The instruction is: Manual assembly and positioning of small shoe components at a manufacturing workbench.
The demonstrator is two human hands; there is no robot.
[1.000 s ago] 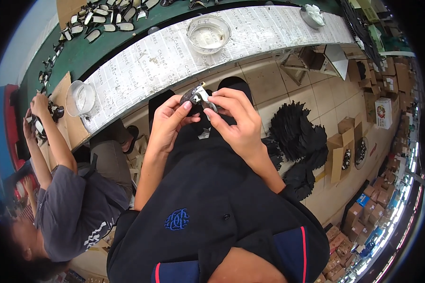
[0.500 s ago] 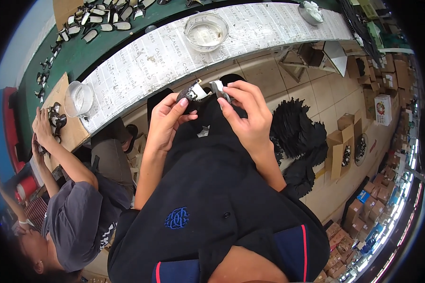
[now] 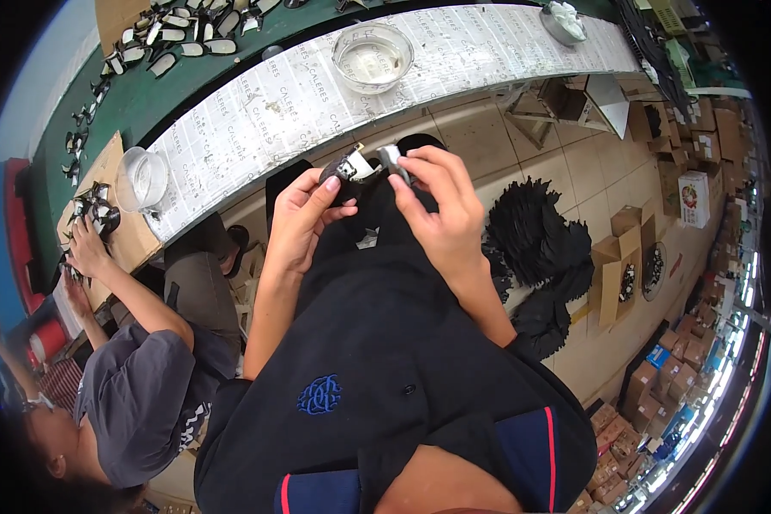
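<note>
My left hand point(image 3: 298, 214) is closed on a small glossy dark piece with a white inner face point(image 3: 352, 165), held up in front of my black shirt. Its kind is not clear. A little to the right, my right hand point(image 3: 445, 199) pinches a small grey-and-white piece point(image 3: 391, 158) between thumb and fingers. Much of this second piece is hidden by the fingers, and its kind cannot be told either. The two held pieces are close together with a narrow gap between them, just short of the table's near edge.
A paper-covered table point(image 3: 300, 81) curves across the front, bearing a clear round bowl point(image 3: 373, 84) and a clear plastic cup point(image 3: 142, 180). Dark pieces with white faces point(image 3: 176, 34) lie on the green surface behind. A co-worker point(image 3: 137, 385) handles similar pieces at left. Black strips point(image 3: 535, 236) hang at right.
My right hand has shifted slightly left, bringing its piece a little closer to the one in my left hand. The co-worker's hands have moved over the pieces on the cardboard.
</note>
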